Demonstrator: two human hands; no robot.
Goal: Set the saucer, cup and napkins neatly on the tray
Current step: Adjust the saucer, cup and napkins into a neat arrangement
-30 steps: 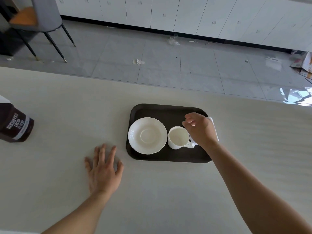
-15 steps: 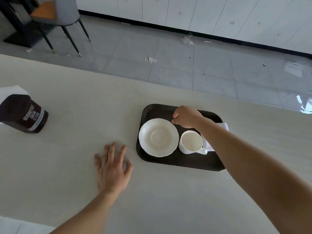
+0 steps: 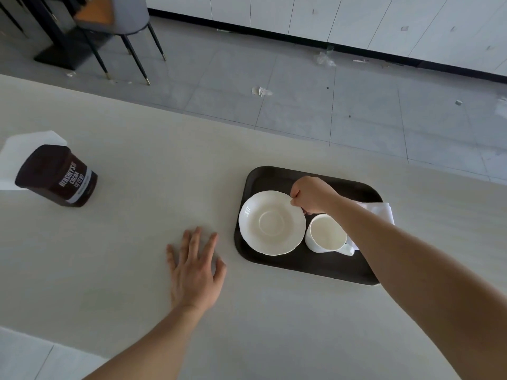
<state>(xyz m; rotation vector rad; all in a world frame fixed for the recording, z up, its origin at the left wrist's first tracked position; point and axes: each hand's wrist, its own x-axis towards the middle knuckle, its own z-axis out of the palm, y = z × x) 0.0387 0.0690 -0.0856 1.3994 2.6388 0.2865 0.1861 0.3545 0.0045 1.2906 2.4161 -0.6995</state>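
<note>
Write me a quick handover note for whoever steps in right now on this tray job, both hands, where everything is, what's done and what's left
Left hand: flat on the table, fingers spread, holding nothing.
Right hand: over the tray, fingers pinching the far right rim of the saucer.
Saucer sits on the tray's left half. The cup, empty and upright, stands beside it on the right, handle pointing right. Napkins lie at the tray's right edge, overhanging it, partly hidden by the forearm.
Done: all three are on the tray.
Left: probably straighten the saucer, perhaps set the cup on it, and pull the napkins fully inside.
</note>
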